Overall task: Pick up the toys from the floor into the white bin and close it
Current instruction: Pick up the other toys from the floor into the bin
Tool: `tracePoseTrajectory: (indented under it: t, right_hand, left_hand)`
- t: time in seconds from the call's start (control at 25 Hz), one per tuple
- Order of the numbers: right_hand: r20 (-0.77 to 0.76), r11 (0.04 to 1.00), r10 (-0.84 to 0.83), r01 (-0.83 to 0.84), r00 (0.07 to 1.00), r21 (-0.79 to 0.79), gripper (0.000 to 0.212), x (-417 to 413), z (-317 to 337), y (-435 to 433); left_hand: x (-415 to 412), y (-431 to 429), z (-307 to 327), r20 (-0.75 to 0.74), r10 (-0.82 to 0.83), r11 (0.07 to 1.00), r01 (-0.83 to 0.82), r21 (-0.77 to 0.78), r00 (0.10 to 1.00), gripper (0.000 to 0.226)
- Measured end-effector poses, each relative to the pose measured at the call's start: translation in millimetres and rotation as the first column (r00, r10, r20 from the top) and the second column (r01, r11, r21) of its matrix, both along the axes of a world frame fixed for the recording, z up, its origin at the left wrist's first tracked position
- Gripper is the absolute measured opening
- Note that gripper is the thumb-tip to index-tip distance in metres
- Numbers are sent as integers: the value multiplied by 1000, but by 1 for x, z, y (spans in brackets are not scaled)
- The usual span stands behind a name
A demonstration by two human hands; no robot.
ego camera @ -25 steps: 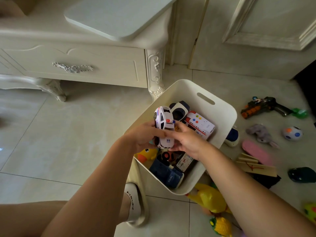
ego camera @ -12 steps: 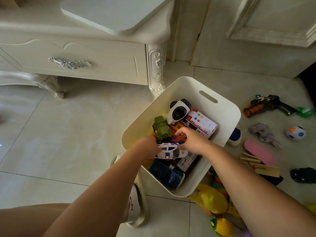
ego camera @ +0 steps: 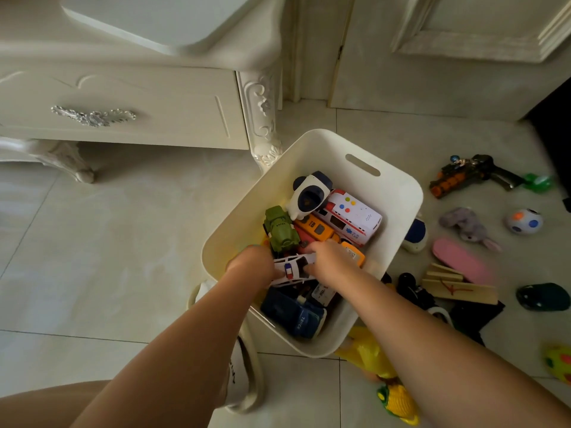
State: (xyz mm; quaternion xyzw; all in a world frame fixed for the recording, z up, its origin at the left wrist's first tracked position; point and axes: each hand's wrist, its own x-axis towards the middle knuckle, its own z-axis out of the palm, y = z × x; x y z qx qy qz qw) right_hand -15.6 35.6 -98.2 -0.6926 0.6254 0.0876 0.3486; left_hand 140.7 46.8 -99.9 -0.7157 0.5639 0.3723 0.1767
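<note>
Both hands down inside the bin now. Left hand (ego camera: 251,262) curled round one end of the small white plastic police car with the red-and-blue roof light (ego camera: 293,268), right hand (ego camera: 329,261) clamped on the other end, fingers folded over it. Car lies on its side betw. the two hands, sitting on the pile inside the white plastic bin with the slot handle (ego camera: 364,165); can't tell if it's fully resting or if the hands carry the weight.

Handling, my read: hard moulded shell, light, stiff, prob. a bit slick, wheels will roll if it's set on them. Best taken across the body, not by the wheels. It won't crush, so a plain drop onto the heap looks safe enough.

Just beyond the left hand: green toy army truck (ego camera: 279,228), touching or nearly. Beyond the right hand: orange toy bus (ego camera: 315,228), then the white ambulance with coloured buttons (ego camera: 350,219). On the near side of both hands, dark blue toy truck (ego camera: 293,313).

Plenty left on the floor out to the right of the right hand: orange-and-black toy blaster (ego camera: 463,177), grey plush bunny (ego camera: 466,225), spotted white ball (ego camera: 524,221), pink oval toy (ego camera: 458,261). Yellow rubber chicken toy (ego camera: 370,353) lies under the right forearm. Bin lid not fitted yet.
</note>
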Motion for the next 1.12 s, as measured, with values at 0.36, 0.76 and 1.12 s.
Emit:
tracePoseTrajectory:
  t: [0.36, 0.76, 1.12]
  right_hand:
    - [241, 967, -174, 120, 955, 223, 50, -5, 13, 3]
    - [544, 972, -225, 224, 808, 70, 26, 30, 31, 11]
    - [544, 920, -355, 389, 760, 57, 22, 58, 11, 22]
  left_hand:
    - [11, 7, 38, -199, 210, 975, -189, 120, 957, 34]
    - [32, 6, 62, 6, 129, 991, -129, 37, 992, 30]
    - [31, 6, 38, 141, 91, 973, -58, -225, 986, 43]
